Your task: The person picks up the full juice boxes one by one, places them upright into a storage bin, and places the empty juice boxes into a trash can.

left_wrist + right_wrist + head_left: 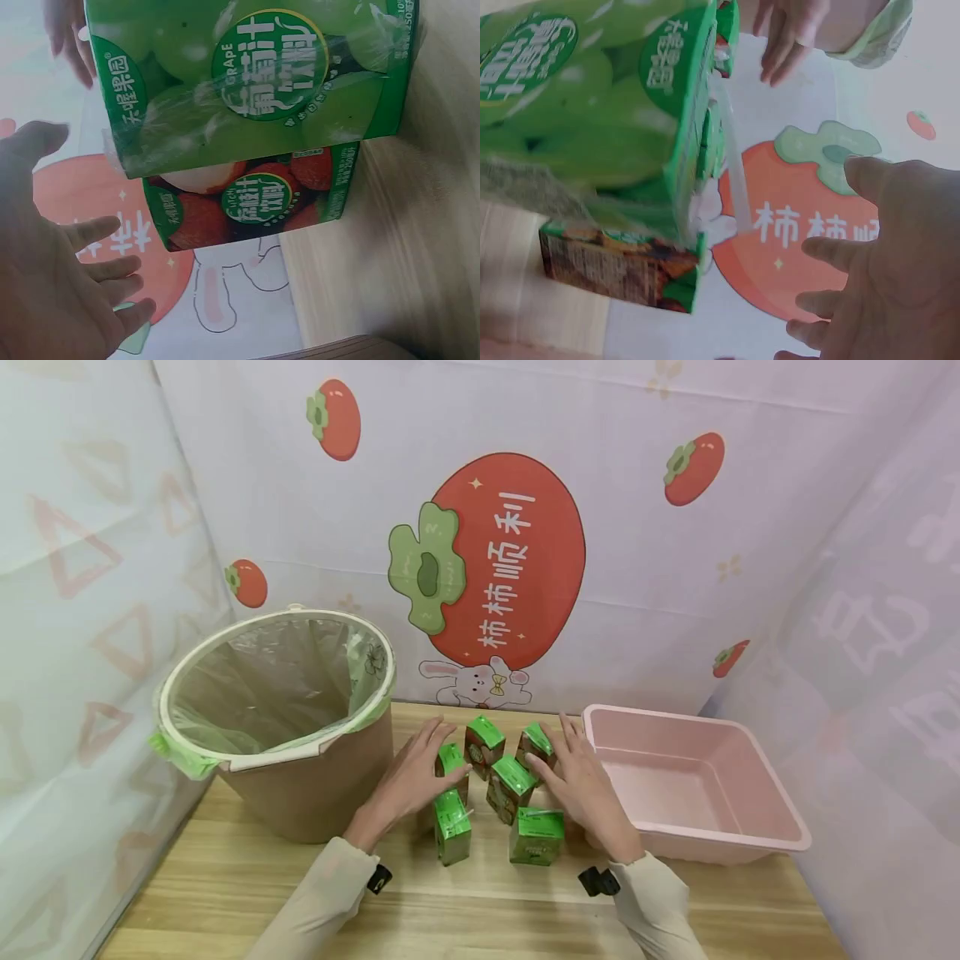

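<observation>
Several small green-topped juice cartons stand upright in a loose cluster on the table. My left hand [415, 777], fingers spread, hovers at the cluster's left side beside a lychee juice carton [255, 199]; a grape juice carton [255, 82] stands nearer. On the opposite side, my right hand [583, 781] is held with extended fingers next to the back right carton [535, 745]. The front right carton [536, 839], a grape one with a straw on it, stands near that wrist. Between the hands are a middle carton [512, 785] and a back carton [483, 745]. Neither hand grips anything; fingertip contact is unclear.
At the left stands a tall brown bin [330, 793] lined with a pale green bag. A pink rectangular basin [720, 842] sits at the right. Printed fabric [637, 568] walls off the back and sides of the wooden table [480, 918].
</observation>
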Motion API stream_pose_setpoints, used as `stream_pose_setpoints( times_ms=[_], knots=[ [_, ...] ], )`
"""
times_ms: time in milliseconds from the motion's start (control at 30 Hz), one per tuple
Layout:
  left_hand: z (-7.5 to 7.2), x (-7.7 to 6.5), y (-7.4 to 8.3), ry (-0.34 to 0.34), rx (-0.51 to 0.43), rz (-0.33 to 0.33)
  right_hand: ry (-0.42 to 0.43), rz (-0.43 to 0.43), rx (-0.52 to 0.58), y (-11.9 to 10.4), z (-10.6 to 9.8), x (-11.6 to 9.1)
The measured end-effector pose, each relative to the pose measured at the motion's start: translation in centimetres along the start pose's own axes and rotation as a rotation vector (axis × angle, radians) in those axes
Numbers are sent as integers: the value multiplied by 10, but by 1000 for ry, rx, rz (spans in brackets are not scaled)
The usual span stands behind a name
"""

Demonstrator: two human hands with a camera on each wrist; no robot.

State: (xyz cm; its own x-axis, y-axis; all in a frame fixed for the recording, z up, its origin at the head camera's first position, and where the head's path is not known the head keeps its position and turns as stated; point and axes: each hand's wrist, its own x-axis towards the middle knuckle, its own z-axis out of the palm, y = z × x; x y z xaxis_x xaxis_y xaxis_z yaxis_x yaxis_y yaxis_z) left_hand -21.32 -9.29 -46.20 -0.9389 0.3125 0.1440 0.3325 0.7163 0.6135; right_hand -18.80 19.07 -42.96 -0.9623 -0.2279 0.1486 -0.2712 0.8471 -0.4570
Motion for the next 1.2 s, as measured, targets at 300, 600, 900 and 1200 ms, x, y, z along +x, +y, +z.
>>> stream_pose_setpoints(
  times_ms=[300,600,900,1200],
  knots=[
    [8,1,-4,-27,-119,-86,55,-23,-24,20,-21,-16],
    [12,6,-6,-72,-160,-136,59,4,-39,62,-41,-43],
    [13,12,-5,-57,-147,-150,46,56,-7,125,-60,-74],
    [12,14,-3,-39,-142,-167,109,72,-48,179,-83,-109]
  ],
)
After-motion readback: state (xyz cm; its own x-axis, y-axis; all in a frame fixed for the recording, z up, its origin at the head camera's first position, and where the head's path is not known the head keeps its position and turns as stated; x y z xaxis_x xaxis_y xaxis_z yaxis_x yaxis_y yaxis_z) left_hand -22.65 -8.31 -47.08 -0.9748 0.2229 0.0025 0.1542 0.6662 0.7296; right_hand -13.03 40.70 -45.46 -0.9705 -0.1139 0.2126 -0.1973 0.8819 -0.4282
